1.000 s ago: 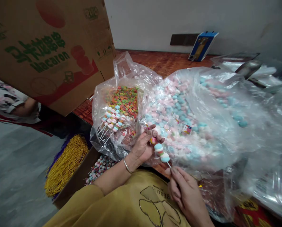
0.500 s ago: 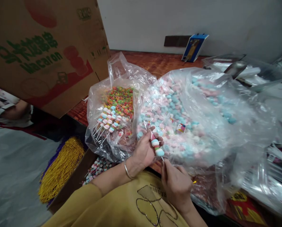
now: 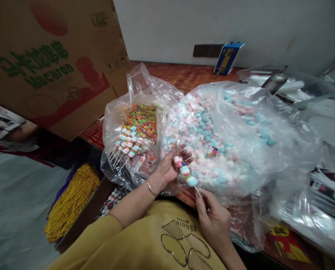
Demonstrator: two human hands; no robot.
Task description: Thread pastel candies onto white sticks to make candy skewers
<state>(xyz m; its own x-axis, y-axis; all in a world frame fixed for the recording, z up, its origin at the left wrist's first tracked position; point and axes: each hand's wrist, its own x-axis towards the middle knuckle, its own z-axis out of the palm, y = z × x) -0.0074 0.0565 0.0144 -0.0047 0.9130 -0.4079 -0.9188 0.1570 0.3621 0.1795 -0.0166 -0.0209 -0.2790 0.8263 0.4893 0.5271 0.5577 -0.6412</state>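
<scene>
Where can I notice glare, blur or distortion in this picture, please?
Head view: whitish glare veils parts of the large clear bag; head view: print on the carton looks soft; head view: packaging near the right edge looks smeared, perhaps stretched by the lens; head view: the candy skewer between the hands is fairly clear.

The lower end of the candy skewer [image 3: 186, 172] is hidden within the right hand [image 3: 214, 215], whose forearm is cut off by the bottom edge. Print on the small card [image 3: 212, 150] is too small to be read. Some marshmallows [image 3: 202, 131] are blurred by the clear bag [image 3: 292, 138]. The cardboard box [image 3: 57, 107] is cropped at top and left; a person [image 3: 4, 125] is mostly concealed behind it.
</scene>
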